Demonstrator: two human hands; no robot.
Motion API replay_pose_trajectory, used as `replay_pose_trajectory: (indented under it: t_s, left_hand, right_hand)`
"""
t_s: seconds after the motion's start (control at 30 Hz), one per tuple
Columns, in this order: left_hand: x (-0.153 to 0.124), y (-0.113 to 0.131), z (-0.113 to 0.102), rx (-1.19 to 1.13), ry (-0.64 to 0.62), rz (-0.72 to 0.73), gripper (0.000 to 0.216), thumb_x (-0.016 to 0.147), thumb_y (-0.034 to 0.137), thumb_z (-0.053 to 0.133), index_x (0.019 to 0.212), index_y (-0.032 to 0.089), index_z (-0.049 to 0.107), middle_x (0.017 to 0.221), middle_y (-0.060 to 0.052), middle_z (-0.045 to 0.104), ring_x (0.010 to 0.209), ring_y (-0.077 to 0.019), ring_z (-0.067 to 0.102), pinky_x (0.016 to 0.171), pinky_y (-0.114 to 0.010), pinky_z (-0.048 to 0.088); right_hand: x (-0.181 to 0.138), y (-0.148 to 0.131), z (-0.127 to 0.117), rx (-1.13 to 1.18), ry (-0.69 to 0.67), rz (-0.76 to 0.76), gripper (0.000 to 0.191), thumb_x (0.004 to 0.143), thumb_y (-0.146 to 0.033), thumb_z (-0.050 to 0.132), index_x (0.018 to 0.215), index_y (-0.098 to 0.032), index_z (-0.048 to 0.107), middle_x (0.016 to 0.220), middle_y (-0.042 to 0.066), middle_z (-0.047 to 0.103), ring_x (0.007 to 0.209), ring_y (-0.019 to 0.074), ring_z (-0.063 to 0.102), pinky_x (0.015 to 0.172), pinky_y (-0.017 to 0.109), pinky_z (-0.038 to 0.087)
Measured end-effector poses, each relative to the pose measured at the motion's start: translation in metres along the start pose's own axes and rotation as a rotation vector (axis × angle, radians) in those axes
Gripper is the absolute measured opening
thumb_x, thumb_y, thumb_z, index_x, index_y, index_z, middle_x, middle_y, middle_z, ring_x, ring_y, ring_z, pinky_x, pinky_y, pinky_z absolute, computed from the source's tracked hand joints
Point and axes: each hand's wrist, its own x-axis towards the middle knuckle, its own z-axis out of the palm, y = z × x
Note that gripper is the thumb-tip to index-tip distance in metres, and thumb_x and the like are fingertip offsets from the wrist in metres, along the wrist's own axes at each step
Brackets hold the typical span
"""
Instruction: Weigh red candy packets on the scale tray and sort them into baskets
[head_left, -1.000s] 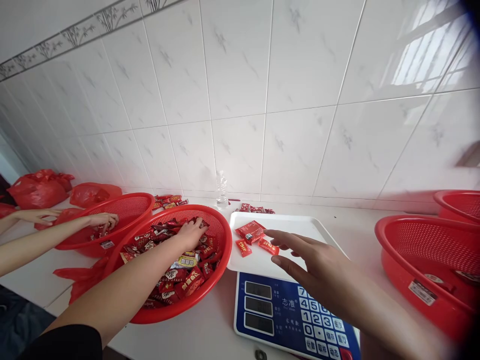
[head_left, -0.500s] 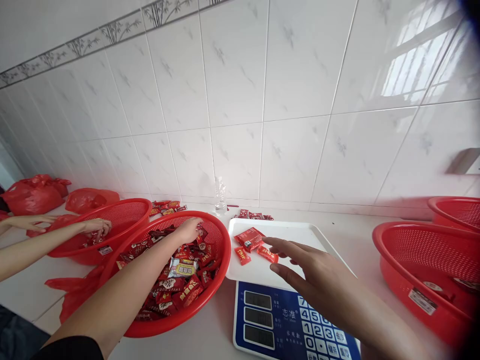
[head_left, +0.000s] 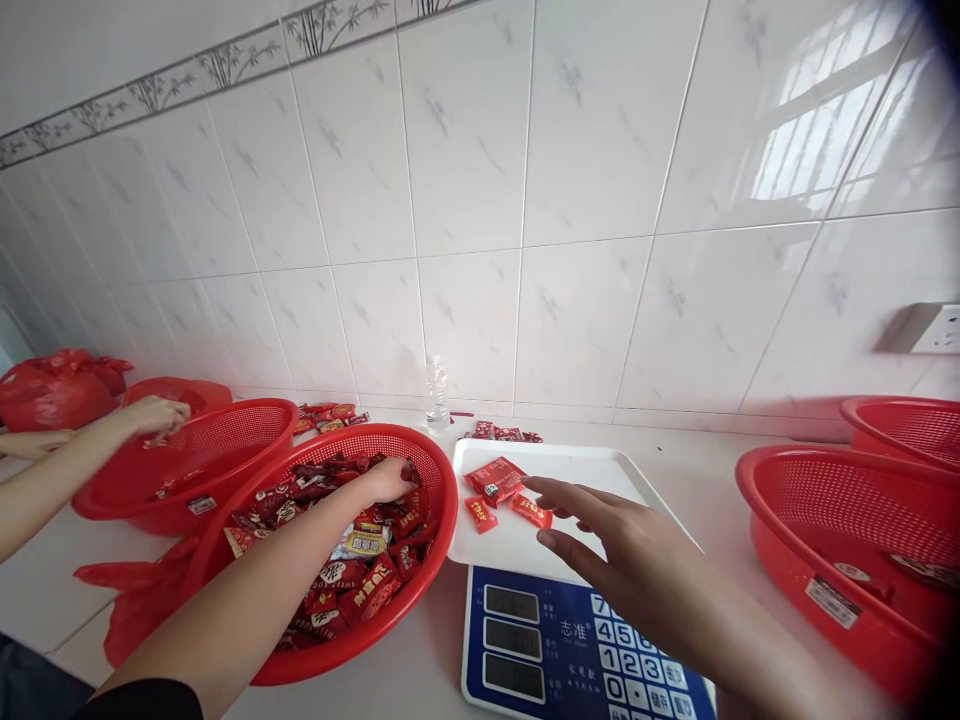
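Observation:
My left hand (head_left: 390, 480) reaches into a red plastic basket (head_left: 452, 500) heaped with wrapped candies (head_left: 375, 590). Its fingertips dip among the wrappers at the far right side and are mostly hidden. A silver-and-yellow packet (head_left: 364, 541) lies among the red ones. Held over the white tray (head_left: 585, 465) of a blue digital scale (head_left: 555, 640), my right hand (head_left: 600, 520) is open, fingers stretched leftward and nothing in them. Just beyond its fingertips, a larger red packet (head_left: 496, 480) and two small red candies (head_left: 481, 514) rest on the tray.
At left, another person's hand (head_left: 157, 415) holds something small over a second red basket (head_left: 281, 430). More red baskets (head_left: 840, 480) stand at right. Along the wall are a clear plastic bottle (head_left: 437, 395), loose candies (head_left: 330, 417) and red plastic bags (head_left: 60, 390).
My left hand has moved lower and slightly right into the candies. My right hand stays nearly still. The other person's hand has lifted up and left from the second basket.

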Motion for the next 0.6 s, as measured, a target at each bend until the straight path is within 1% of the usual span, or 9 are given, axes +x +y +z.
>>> replay_pose_trajectory:
  t_s: [0.13, 0.27, 0.37, 0.47, 0.6]
  left_hand:
    - [-0.006, 0.008, 0.014, -0.165, 0.031, -0.082, 0.032, 0.069, 0.029, 0.068, 0.097, 0.018, 0.056, 0.104, -0.009, 0.067, 0.096, -0.0253, 0.063, 0.076, -0.029, 0.049]
    - [-0.009, 0.012, 0.02, -0.329, 0.071, -0.176, 0.041, 0.07, 0.035, 0.067, 0.101, 0.016, 0.05, 0.105, -0.012, 0.067, 0.094, -0.0248, 0.064, 0.073, -0.029, 0.05]
    - [-0.009, 0.015, 0.022, -0.446, 0.076, -0.208, 0.037, 0.07, 0.035, 0.066, 0.098, 0.016, 0.051, 0.099, -0.01, 0.068, 0.089, -0.0227, 0.065, 0.07, -0.028, 0.051]
    - [-0.01, 0.02, 0.02, -0.534, 0.058, -0.213, 0.032, 0.067, 0.03, 0.067, 0.094, 0.018, 0.053, 0.087, -0.006, 0.07, 0.081, -0.0212, 0.067, 0.065, -0.027, 0.051]
    - [-0.017, 0.033, 0.011, -0.584, 0.054, -0.185, 0.029, 0.063, 0.024, 0.068, 0.088, 0.018, 0.055, 0.076, -0.002, 0.068, 0.073, -0.0193, 0.066, 0.059, -0.025, 0.049]
  right_hand:
    - [0.0, 0.0, 0.0, -0.01, -0.016, 0.01, 0.037, 0.091, -0.027, 0.044, 0.127, -0.033, 0.047, 0.107, 0.001, 0.069, 0.086, 0.0188, 0.068, 0.066, 0.032, 0.056]
    - [0.001, 0.001, 0.002, -0.013, -0.014, 0.013, 0.036, 0.091, -0.028, 0.045, 0.127, -0.033, 0.047, 0.107, 0.0, 0.069, 0.084, 0.0179, 0.068, 0.065, 0.03, 0.056]
    - [0.001, 0.001, 0.003, -0.007, -0.008, 0.007, 0.036, 0.091, -0.029, 0.045, 0.127, -0.034, 0.048, 0.106, -0.001, 0.069, 0.084, 0.0172, 0.068, 0.066, 0.03, 0.056]
    - [0.001, 0.002, 0.004, -0.001, -0.007, 0.009, 0.036, 0.091, -0.03, 0.045, 0.126, -0.034, 0.048, 0.105, -0.002, 0.069, 0.084, 0.0169, 0.068, 0.064, 0.029, 0.056]
    - [0.0, 0.001, 0.002, -0.006, -0.014, 0.022, 0.037, 0.091, -0.03, 0.044, 0.127, -0.035, 0.047, 0.106, -0.002, 0.069, 0.084, 0.0168, 0.068, 0.064, 0.029, 0.056]
